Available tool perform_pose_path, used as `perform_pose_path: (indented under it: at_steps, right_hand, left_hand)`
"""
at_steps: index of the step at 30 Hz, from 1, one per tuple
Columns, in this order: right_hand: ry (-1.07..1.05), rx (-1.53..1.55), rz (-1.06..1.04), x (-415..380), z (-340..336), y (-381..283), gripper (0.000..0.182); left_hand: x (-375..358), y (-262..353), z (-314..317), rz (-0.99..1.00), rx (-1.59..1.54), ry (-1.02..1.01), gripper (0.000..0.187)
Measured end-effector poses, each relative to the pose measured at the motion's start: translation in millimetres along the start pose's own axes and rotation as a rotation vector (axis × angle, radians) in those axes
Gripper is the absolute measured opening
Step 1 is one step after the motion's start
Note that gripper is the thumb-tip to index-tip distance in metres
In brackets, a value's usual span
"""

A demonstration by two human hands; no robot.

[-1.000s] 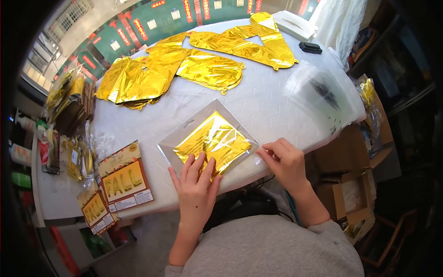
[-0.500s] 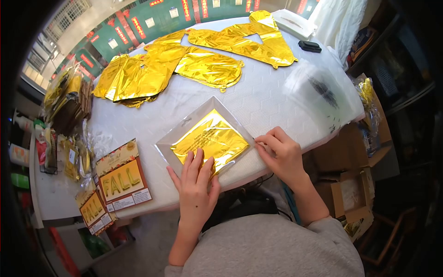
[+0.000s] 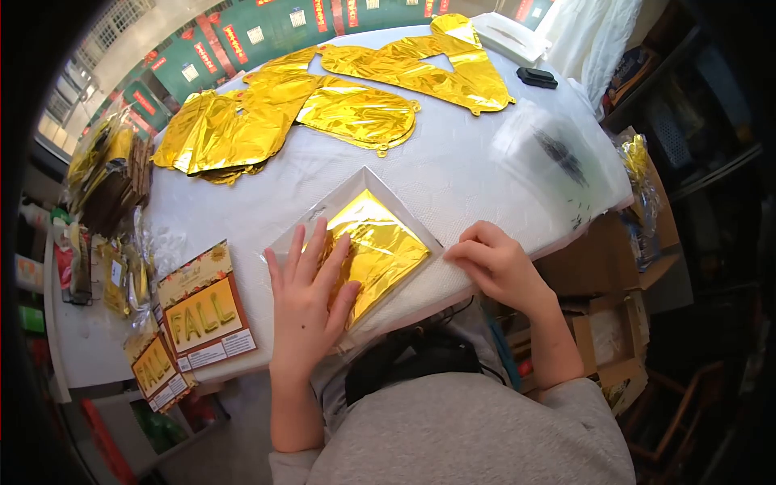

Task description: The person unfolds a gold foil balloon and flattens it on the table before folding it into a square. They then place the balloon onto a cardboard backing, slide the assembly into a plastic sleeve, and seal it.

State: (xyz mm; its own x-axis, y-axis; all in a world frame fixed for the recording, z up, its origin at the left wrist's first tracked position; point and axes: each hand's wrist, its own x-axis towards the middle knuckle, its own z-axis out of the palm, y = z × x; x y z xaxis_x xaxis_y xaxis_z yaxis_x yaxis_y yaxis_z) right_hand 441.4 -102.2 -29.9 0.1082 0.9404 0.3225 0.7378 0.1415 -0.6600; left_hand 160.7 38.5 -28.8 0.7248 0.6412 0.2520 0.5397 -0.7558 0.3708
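A clear plastic bag [image 3: 365, 179] holding a folded gold foil balloon [image 3: 392, 246] lies flat near the table's front edge. My left hand [image 3: 307, 287] rests on its left part, fingers stretched and spread, covering some of the foil. Just off the bag's right corner is my right hand [image 3: 503, 268], its thumb and fingers pinched together. Whatever is between those fingertips, if anything, is too small to make out.
Gold foil letter balloons [image 3: 242, 129] lie across the back of the white table. Two printed FALL cards [image 3: 206, 311] overlap the front-left edge. A plastic bag of thin dark pieces [image 3: 558, 158], a black object [image 3: 537, 78] and a white tray [image 3: 509, 39] are at right. Cardboard boxes [image 3: 606, 339] stand below.
My left hand has slid left and up over the bag, with its fingers more spread. My right hand stays near the right corner, its fingers drawn slightly away from it.
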Motion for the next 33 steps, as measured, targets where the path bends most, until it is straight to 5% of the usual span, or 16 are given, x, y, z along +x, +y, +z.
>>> perform_pose_path:
  at_steps: [7,11,33]
  right_hand:
    - [-0.27,0.04,0.007,-2,-16,2,0.015]
    - [-0.257,0.214,0.089,2,-20,-2,0.013]
    - [-0.185,-0.001,-0.037,1,-13,0,0.01]
  left_hand:
    - [-3,-8,12,-0.016,0.14,-0.112,0.061]
    - [-4,-9,13,-0.026,0.148,-0.132,0.061]
    - [-5,-8,14,-0.006,0.175,-0.109,0.062]
